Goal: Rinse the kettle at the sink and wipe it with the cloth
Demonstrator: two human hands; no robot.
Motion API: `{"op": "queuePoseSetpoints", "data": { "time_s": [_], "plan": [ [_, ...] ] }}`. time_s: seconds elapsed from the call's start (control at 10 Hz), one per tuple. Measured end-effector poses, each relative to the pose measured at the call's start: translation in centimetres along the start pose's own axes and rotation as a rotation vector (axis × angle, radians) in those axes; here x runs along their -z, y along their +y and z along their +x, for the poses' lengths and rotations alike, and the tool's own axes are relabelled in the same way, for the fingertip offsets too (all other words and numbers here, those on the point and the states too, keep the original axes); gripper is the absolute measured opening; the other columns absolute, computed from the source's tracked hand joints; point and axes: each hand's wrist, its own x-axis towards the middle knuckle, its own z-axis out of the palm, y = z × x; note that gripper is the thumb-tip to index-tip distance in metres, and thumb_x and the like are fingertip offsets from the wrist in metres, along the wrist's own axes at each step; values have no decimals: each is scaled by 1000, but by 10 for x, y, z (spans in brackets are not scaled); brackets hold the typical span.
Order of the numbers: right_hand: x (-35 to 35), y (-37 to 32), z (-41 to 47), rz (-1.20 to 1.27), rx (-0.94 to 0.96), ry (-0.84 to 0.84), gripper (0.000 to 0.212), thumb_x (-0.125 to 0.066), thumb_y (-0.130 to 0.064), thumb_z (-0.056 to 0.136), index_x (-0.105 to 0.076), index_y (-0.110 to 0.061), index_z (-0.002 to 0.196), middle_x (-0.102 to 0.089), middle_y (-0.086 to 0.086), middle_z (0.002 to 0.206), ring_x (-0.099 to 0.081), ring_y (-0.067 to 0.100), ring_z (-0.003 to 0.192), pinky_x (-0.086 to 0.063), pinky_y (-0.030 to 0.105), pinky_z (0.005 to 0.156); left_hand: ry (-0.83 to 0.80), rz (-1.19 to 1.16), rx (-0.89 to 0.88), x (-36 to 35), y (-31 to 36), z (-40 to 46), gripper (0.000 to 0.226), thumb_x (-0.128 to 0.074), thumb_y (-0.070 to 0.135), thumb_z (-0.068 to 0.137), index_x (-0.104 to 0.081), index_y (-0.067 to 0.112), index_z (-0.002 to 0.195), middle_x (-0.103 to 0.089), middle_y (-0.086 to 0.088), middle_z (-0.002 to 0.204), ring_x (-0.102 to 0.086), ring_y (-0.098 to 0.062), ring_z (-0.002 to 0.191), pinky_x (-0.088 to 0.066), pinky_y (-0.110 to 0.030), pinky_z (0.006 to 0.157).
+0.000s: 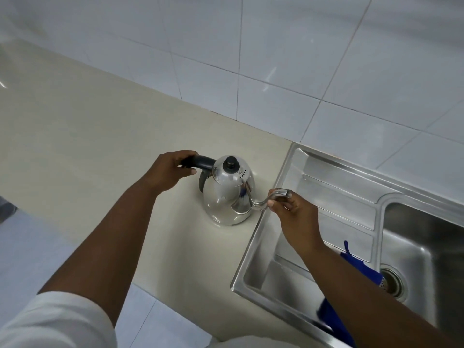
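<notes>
A shiny steel kettle (227, 194) with a black lid knob and a curved gooseneck spout stands upright on the beige counter, just left of the sink. My left hand (170, 172) is closed around its black handle. My right hand (291, 212) pinches the end of the spout over the drainboard's left edge. A blue cloth (361, 270) lies on the drainboard under my right forearm, which hides much of it.
The steel sink (334, 187) fills the right side, with a ribbed drainboard and a deep basin with a drain (393, 280). Behind runs a white tiled wall (276, 71). The beige counter (88, 136) stretches to the left, its front edge near me.
</notes>
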Motion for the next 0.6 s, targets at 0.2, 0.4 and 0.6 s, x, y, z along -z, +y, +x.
{"op": "queuePoseSetpoints", "data": {
  "time_s": [0.2, 0.4, 0.6],
  "plan": [
    [3, -2, 0, -91, 22, -28, 27, -76, -13, 83, -73, -37, 94, -76, -23, 91, -72, 1, 92, -58, 31, 92, 45, 18, -11, -7, -3, -2, 48, -71, 4, 83, -63, 28, 123, -68, 6, 115, -61, -18, 111, -44, -27, 95],
    [40, -9, -10, -66, -55, -30, 49, -75, -8, 85, -63, -23, 129, -70, -8, 122, -64, -8, 110, -48, 7, 90, 55, 179, -35, 7, 26, -2, 82, -64, -5, 80, -39, 42, 142, -48, 5, 145, -51, -3, 119, -40, -18, 90],
    [127, -45, -7, -164, 77, 230, 44, -72, -7, 87, -62, -9, 130, -68, 5, 128, -67, 16, 113, -44, 1, 90, 143, 74, -272, -21, 134, -5, 65, -53, 6, 89, -41, 39, 142, -54, 9, 135, -63, -1, 83, -50, -20, 85]
  ]
}}
